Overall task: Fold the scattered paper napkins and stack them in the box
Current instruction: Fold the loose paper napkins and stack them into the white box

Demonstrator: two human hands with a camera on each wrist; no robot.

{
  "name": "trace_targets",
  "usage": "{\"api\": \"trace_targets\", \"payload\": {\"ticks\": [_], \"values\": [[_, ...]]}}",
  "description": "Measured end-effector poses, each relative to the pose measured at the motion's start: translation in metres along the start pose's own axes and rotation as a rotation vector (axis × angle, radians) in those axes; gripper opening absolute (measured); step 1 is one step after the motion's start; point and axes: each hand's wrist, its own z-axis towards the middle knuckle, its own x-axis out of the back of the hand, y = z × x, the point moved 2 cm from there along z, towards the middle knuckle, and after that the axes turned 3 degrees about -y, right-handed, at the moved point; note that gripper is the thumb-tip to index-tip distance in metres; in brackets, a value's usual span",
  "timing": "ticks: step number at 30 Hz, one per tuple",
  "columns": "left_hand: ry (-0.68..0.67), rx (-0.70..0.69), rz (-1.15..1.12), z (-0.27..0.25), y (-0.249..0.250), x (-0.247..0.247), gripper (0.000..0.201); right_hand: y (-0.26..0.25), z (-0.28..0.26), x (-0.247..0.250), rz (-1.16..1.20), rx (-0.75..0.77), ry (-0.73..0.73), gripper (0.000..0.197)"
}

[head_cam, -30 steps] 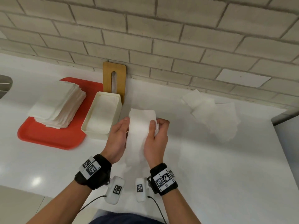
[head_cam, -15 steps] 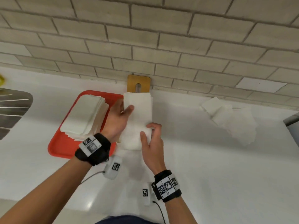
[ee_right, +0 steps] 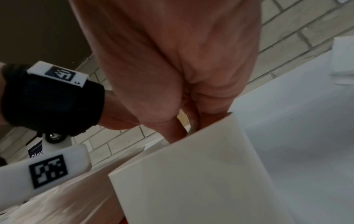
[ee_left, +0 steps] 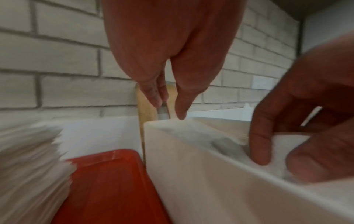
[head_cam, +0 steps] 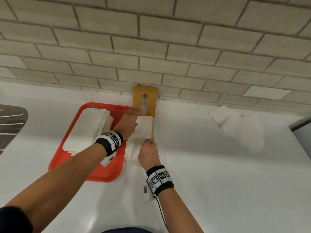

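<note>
A cream box (head_cam: 152,130) stands on the white counter between a red tray and the wall. A folded white napkin (head_cam: 142,132) lies lengthwise inside it. My left hand (head_cam: 130,121) reaches over the box's far left corner; in the left wrist view its fingers (ee_left: 153,97) point straight down at the far rim and pinch nothing. My right hand (head_cam: 148,150) is at the near end, with finger and thumb curled round the napkin (ee_left: 201,136) inside the box wall (ee_left: 191,166). In the right wrist view that hand (ee_right: 182,75) dips behind the box wall (ee_right: 191,181), fingertips hidden.
The red tray (head_cam: 101,174) on the left carries a tall stack of folded napkins (head_cam: 89,126). A slotted wooden lid (head_cam: 145,100) leans on the brick wall behind the box. Loose unfolded napkins (head_cam: 239,128) lie far right. A sink (head_cam: 10,125) sits at the left edge.
Both hands carried the folded napkin from in front of me up and left, then lowered it into the box. My left hand has let go of its far end.
</note>
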Motion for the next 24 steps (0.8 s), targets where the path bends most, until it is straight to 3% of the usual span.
{"api": "trace_targets", "payload": {"ticks": [1, 3, 6, 8, 9, 10, 12, 15, 18, 21, 24], "values": [[-0.026, -0.061, 0.055, 0.000, 0.003, -0.004, 0.049, 0.000, 0.000, 0.000, -0.010, 0.009, 0.003, 0.033], [-0.251, -0.096, 0.161, -0.004, 0.011, -0.015, 0.043, 0.003, -0.005, 0.006, -0.002, 0.040, 0.014, 0.026], [-0.650, -0.040, 0.354, -0.012, 0.012, -0.035, 0.088, 0.022, -0.015, 0.024, 0.067, 0.113, 0.122, 0.019], [-0.725, -0.036, 0.417, -0.015, 0.013, -0.039, 0.119, 0.047, -0.020, 0.042, 0.165, 0.139, 0.236, 0.012], [-0.730, -0.017, 0.413, -0.015, 0.016, -0.037, 0.125, 0.065, -0.022, 0.052, 0.196, 0.127, 0.287, 0.009], [-0.704, 0.017, 0.382, -0.014, 0.021, -0.034, 0.123, 0.086, -0.023, 0.064, 0.213, 0.101, 0.339, 0.008], [-0.566, 0.084, 0.286, -0.018, 0.036, -0.022, 0.099, 0.137, -0.021, 0.092, 0.205, 0.028, 0.446, 0.011], [-0.180, 0.106, 0.165, -0.032, 0.070, -0.012, 0.051, 0.221, 0.005, 0.145, 0.069, -0.088, 0.528, 0.030], [0.112, 0.012, -0.041, -0.047, 0.116, -0.027, 0.025, 0.304, 0.053, 0.204, -0.089, -0.258, 0.504, 0.048], [0.106, -0.061, -0.113, -0.054, 0.155, -0.066, 0.012, 0.377, 0.092, 0.261, -0.119, -0.392, 0.456, 0.062], [0.061, -0.012, -0.173, -0.061, 0.181, -0.107, 0.010, 0.430, 0.117, 0.293, -0.052, -0.460, 0.330, 0.074]]}}
